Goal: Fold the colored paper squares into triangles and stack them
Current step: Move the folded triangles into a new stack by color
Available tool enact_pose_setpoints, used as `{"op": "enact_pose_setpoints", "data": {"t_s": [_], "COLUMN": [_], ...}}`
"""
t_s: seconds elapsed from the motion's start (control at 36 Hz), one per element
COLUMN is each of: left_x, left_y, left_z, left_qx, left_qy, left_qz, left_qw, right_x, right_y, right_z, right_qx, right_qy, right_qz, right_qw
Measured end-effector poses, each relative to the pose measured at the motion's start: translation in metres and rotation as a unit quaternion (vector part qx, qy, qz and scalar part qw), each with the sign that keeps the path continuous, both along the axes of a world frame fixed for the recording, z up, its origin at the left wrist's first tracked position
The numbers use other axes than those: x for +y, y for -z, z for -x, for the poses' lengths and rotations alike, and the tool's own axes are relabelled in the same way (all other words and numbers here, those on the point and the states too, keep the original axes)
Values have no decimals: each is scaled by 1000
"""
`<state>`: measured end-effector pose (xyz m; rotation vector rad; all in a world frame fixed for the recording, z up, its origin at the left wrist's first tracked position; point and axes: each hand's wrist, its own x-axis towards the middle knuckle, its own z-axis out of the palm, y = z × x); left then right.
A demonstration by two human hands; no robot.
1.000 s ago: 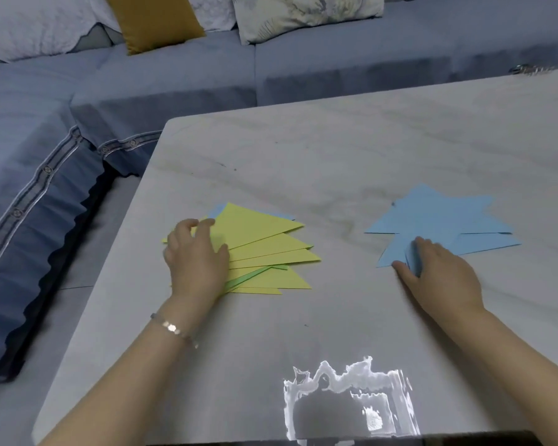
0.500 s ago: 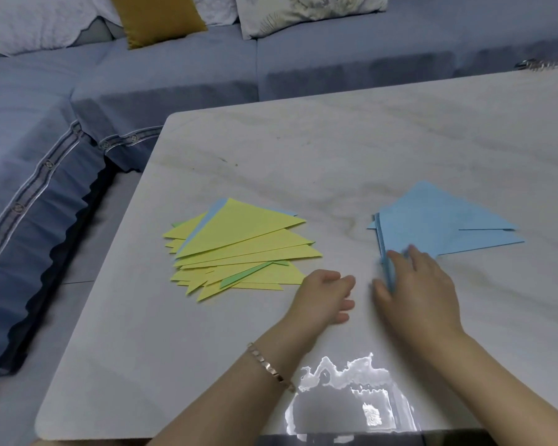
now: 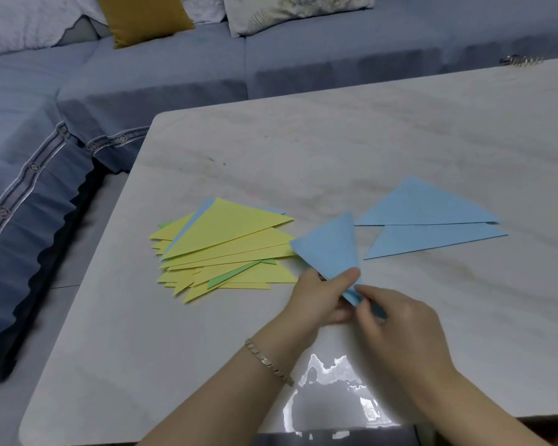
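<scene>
Since a second ago the left hand [image 3: 319, 297] and right hand [image 3: 400, 320] have met, each pinching the near corner of a raised blue triangle [image 3: 331, 249], which I judge should be laid squarely on the yellow stack [image 3: 226, 249] just left, other blue triangles [image 3: 432, 220] lying beyond.

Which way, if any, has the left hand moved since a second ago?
Yes. The left hand has left the yellow triangle stack and moved right, past its right edge, pinching a blue triangle with the right hand.
</scene>
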<state>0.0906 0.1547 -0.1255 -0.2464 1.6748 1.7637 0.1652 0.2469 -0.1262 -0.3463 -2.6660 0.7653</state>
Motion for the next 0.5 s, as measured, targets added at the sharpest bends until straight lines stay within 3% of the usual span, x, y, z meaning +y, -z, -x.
{"op": "enact_pose_setpoints", "data": {"t_s": [0.08,0.14,0.22,0.36,0.42,0.5], "left_x": [-7,-18,-42,-91,-101,-106], "left_y": [-2,-7,-15,-18,-12,0], "left_z": [4,9,24,49,53,46], "left_qx": [178,253,310,302,320,409], "left_qy": [24,60,139,243,246,177], "left_qz": [112,157,206,352,415,456], "left_qw": [977,953,918,852,815,770], "right_x": [-9,-9,-2,4,0,-9], "right_y": [-2,-4,-1,12,18,31], "right_z": [-5,-6,-1,11,17,27], "right_qx": [16,31,46,-1,-27,-84], "right_qy": [-74,-99,-136,-228,-271,-331], "right_qz": [17,19,7,-72,-107,-130], "right_qw": [997,994,990,971,956,931]}}
